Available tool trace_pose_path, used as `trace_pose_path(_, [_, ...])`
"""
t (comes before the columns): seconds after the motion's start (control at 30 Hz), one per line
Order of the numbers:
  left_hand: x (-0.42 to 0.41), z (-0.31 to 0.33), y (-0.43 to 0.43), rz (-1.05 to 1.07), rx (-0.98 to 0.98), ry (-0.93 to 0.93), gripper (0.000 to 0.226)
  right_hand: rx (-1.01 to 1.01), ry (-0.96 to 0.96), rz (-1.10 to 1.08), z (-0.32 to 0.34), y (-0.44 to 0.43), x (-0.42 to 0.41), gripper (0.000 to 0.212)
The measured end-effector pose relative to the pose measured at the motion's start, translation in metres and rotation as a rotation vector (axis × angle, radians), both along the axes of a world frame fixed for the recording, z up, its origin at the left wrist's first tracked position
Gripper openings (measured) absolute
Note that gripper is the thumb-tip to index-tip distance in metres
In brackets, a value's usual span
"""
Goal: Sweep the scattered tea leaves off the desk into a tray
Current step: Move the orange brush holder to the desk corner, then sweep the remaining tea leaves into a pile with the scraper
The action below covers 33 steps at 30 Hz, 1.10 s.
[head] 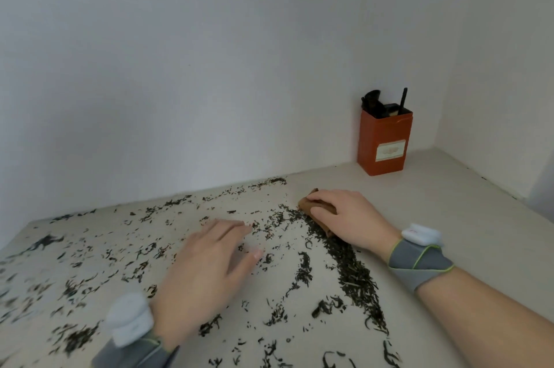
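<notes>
Head view, looking down across the desk (434, 193) toward its far right corner. Extends from the near edge at lower left with the left hand (207, 271), palm down and somewhat blurred, fingers straight and pressed side by side, pointing toward the far edge, thumb splayed out to the right. Grips nothing there; cannot tell whether resting on the surface or just above it. Extends from the right edge with the right hand (347, 217), forearm slanting across the near right corner, fingers curled down over a brown tool (317, 206) and pressing it to the desk close to the far edge. Hides most of the tool under the palm, so cannot tell its kind. Finds the tea leaves (353, 274) thickest right against the left side of the tool, touching it below the fingertips, then running as a dark ridge toward the near edge beside the right wrist. Elsewhere thinner litter, all round the left fingers and out to the left and far edges. Wears a grey wrist band (419, 262) with a white device on each wrist. At the far right corner, against the wall, an orange-red tin (385, 142) with dark utensils (374, 102) standing in it, well apart from both hands.
</notes>
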<state>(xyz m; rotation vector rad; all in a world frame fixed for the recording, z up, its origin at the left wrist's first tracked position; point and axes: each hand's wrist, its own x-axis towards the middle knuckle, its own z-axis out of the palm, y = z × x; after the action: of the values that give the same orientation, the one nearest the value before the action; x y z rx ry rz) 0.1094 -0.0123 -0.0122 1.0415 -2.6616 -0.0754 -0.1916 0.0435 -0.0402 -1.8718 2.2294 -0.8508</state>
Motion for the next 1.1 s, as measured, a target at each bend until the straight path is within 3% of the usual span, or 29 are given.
trace_pose_path(0.2, [0.006, -0.01, -0.009, -0.046, -0.005, 0.02, 0.062, -0.034, -0.001, -0.03, -0.002, -0.001, 0.003, 0.035])
trace_pose_path(0.37, [0.008, -0.014, -0.007, -0.085, -0.004, 0.032, 0.057, -0.036, -0.144, -0.057, 0.009, -0.01, -0.001, 0.031])
trace_pose_path(0.83, [0.007, -0.018, -0.011, -0.109, 0.008, 0.067, 0.055, 0.108, 0.212, -0.249, 0.017, -0.092, -0.018, 0.038])
trace_pose_path(1.1, [0.005, -0.019, -0.012, -0.11, 0.014, 0.085, 0.052, 0.059, 0.274, -0.187, 0.008, -0.128, 0.034, 0.034])
